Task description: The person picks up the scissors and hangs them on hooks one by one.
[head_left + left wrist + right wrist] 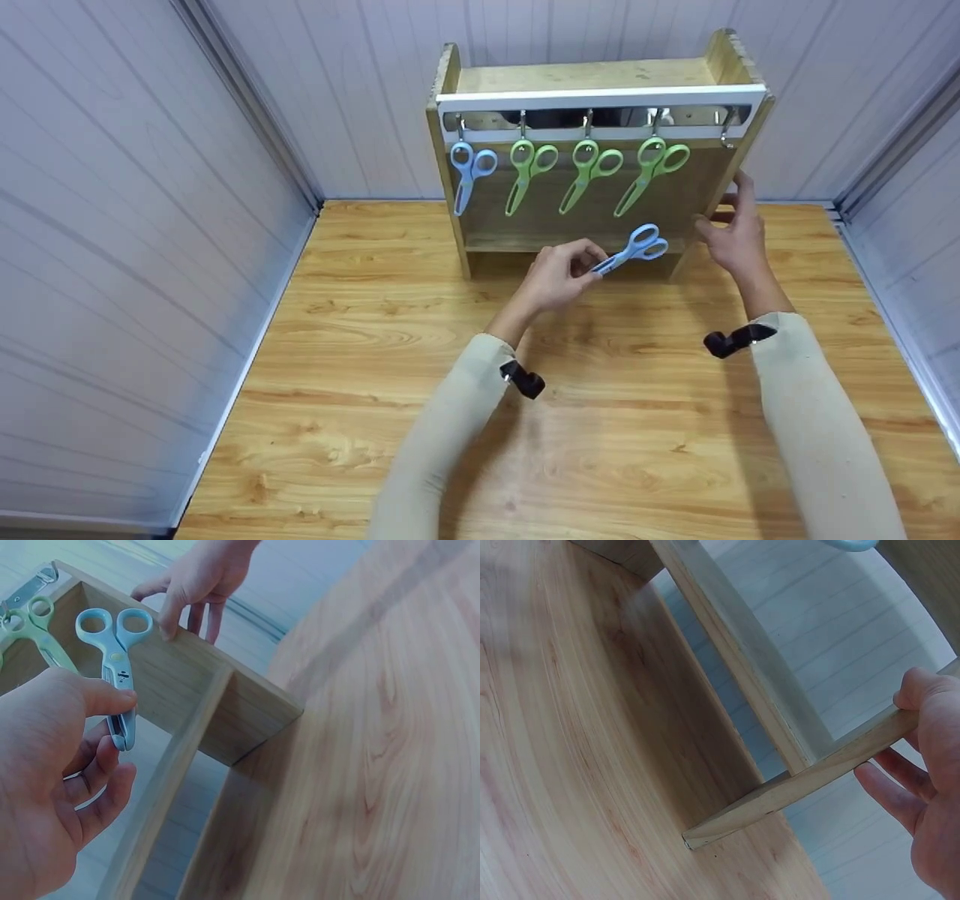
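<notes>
Between thumb and fingers, my left hand (557, 276) pinches a pair of light blue scissors (637, 247) by the blade end, handle loops pointing up and away. In the left wrist view the blue scissors (116, 664) stand upright above the thumb. My right hand (739, 232) grips the right side board of a wooden rack (589, 244); in the right wrist view its thumb and fingers lie on either side of the board (817, 772). Along the rack's front, blue scissors (466, 176) and several green scissors (592, 174) hang from metal hooks. The rightmost hook (725, 135) carries nothing.
The rack stands on a wood-grain floor (360, 360) close to the white panelled back wall (390, 97). Panelled walls also rise on the left (142, 247) and right (915, 225). A white hook strip (600, 97) spans the rack's upper front.
</notes>
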Available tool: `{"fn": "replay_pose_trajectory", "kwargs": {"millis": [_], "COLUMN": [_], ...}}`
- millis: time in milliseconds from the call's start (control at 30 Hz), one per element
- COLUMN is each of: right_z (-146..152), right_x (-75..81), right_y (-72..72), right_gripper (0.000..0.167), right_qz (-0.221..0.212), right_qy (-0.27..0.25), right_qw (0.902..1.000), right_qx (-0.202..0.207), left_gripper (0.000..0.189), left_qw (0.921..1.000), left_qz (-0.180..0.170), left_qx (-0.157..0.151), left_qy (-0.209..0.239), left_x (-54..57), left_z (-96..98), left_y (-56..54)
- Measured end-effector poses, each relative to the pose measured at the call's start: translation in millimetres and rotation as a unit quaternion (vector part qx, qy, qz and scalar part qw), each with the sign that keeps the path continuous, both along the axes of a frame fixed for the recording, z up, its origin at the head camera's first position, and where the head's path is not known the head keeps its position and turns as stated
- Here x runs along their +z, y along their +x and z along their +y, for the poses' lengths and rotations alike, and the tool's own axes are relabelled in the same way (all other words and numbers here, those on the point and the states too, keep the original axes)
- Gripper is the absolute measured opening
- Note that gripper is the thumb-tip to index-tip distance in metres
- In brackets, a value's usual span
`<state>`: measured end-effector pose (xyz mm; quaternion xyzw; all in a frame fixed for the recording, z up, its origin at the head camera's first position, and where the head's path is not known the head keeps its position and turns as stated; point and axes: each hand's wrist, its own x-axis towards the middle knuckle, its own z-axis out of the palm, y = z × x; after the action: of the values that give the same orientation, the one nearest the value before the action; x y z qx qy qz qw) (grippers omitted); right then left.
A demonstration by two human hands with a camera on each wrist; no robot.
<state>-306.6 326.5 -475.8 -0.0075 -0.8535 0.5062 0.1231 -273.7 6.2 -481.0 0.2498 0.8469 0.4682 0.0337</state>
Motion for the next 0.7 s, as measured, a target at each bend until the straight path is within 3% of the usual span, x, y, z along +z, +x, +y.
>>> {"fn": "replay_pose_trajectory", "kwargs": {"millis": [700], "right_z": [0.5], "right_x": [0.1], "right_y": [0.1], "right_gripper": [0.089], "right_qz": [0.006], "right_qy": [0.0], "right_qw": [1.0], "right_qx": [0.003], "left_gripper": [0.017], "left_qw": [0.999], "left_qz": [0.042], "left_qx": [-0.013], "left_qy": [0.002], "left_x": [20.8], "left_z": [18.0], "left_y": [-4.0]}}
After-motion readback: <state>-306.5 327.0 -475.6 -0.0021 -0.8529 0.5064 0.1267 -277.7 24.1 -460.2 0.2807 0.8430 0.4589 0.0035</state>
